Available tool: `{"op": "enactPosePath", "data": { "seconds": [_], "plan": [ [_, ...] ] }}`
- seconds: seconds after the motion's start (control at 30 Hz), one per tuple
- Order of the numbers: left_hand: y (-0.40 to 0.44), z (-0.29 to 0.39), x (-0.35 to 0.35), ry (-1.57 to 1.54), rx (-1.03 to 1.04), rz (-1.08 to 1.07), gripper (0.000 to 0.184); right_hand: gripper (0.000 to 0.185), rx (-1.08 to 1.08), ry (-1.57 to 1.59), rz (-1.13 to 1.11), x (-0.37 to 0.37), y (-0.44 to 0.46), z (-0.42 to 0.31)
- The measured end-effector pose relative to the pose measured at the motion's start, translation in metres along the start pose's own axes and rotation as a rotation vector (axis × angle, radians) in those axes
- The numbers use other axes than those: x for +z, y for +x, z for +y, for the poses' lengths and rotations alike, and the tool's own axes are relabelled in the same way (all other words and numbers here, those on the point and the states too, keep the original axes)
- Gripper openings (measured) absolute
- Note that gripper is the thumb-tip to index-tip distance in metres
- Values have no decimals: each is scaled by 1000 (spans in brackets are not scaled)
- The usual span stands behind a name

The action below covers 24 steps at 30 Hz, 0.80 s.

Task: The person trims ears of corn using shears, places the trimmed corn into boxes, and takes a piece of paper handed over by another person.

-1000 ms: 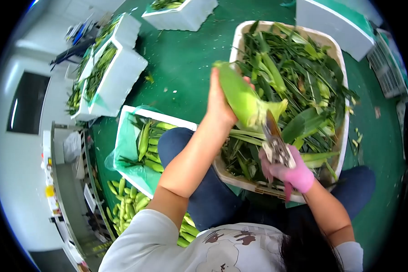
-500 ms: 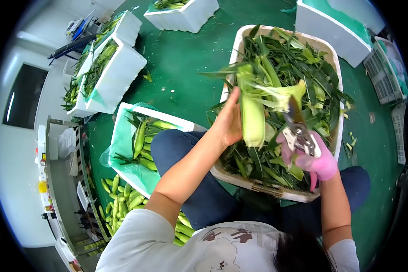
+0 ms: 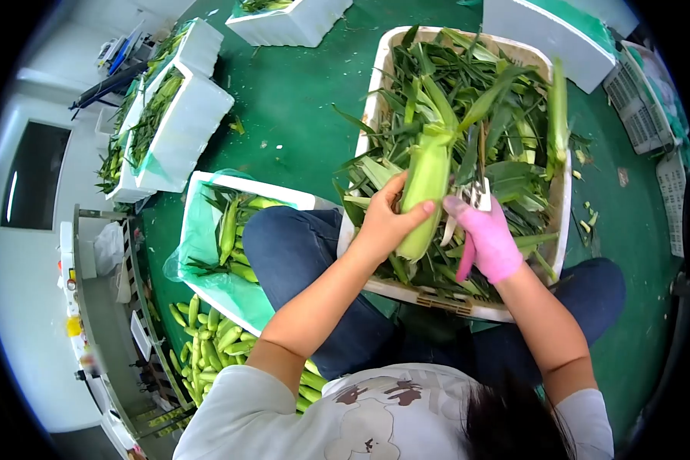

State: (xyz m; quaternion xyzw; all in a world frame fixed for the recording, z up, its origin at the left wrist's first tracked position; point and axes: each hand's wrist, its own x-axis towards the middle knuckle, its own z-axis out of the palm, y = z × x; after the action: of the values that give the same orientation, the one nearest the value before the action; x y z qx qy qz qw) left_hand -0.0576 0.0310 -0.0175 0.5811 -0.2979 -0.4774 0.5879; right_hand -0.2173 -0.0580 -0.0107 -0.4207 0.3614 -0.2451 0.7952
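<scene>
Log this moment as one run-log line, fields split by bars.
left hand: holds corn ear | right hand: pink-gloved, holds pruners | bin: below hands, heaped with leaves | foam box: beside left knee

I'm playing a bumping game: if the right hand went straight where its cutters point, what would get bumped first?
Probably green leaves, just past the tips of the cutters in the right hand. Depth is unclear, so they could be above the tub or in it.
</scene>
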Motion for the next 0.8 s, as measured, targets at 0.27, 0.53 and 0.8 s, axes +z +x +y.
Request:
{"op": "enactPosePath", "data": {
  "seconds": [0.27, 0.53, 0.8],
  "plan": [
    [-51, 43, -78, -1137, -63, -199, 66, 43, -14, -924, 5, -20, 8, -39],
    [-413, -36, -373, -648, 144, 1251, 59, 53, -195, -272, 161, -93, 25, -11],
    [-613, -71, -453, -592, 627, 2455, 57, 68, 422, 65, 17, 1, -43, -5]
  ]
}}
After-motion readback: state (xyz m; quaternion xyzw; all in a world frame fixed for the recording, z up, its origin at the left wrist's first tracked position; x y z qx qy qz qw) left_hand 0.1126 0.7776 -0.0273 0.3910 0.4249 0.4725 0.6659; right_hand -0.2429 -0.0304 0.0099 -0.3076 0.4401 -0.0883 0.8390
